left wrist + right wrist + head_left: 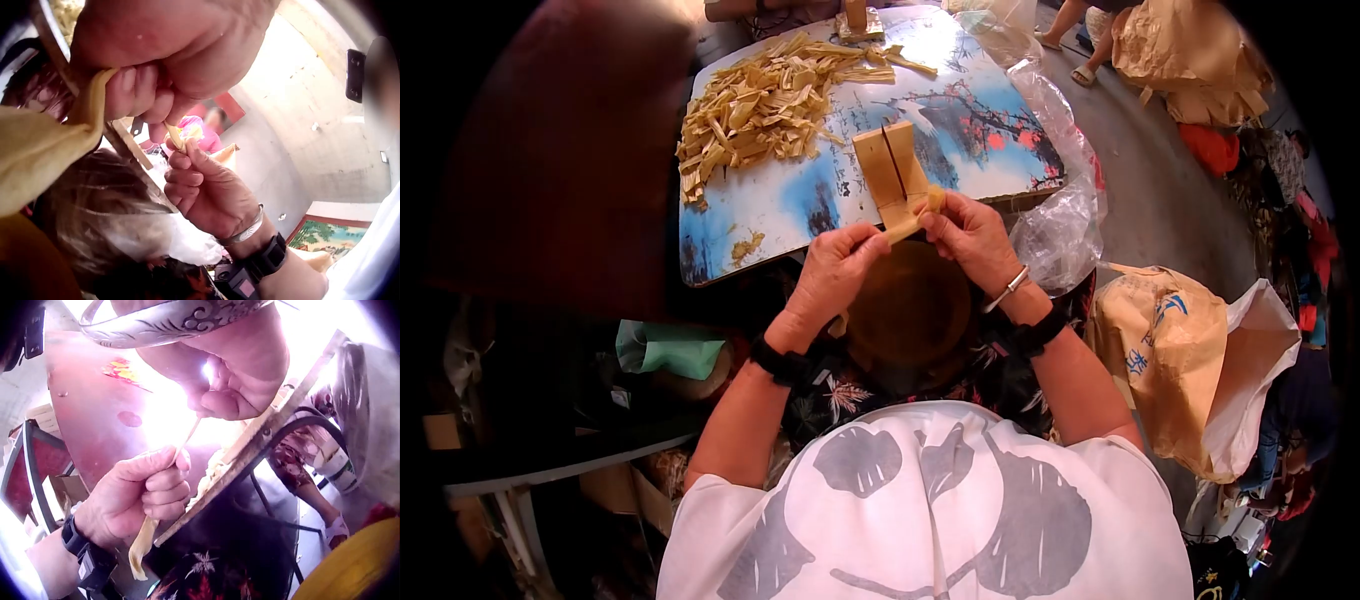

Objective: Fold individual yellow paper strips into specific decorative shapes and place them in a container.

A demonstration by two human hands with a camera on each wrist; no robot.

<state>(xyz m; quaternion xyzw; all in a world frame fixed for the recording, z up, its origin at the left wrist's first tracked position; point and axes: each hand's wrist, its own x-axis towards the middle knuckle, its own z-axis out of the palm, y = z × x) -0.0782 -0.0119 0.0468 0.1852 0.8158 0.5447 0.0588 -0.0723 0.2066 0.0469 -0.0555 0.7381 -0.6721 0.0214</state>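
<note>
Both hands meet in front of me, near the table's near edge and over a round yellowish basin (905,320). A pale yellow, pliable strip (903,230) stretches between them. My left hand (832,265) pinches one part of it, and its loose end (142,550) hangs below that fist in the right wrist view. With thumb and fingers, my right hand (972,240) grips the other part. Just beyond the fingers, a wooden stand (878,172) with a dark upright strip along its board stands at the table edge.
A heap of similar yellow pieces (750,115) covers the left of the painted table (990,165). Clear plastic (1055,225) hangs at its right edge. A paper sack (1165,340) stands at my right, a green bag (675,350) at my left. Another person's feet (1083,75) show beyond.
</note>
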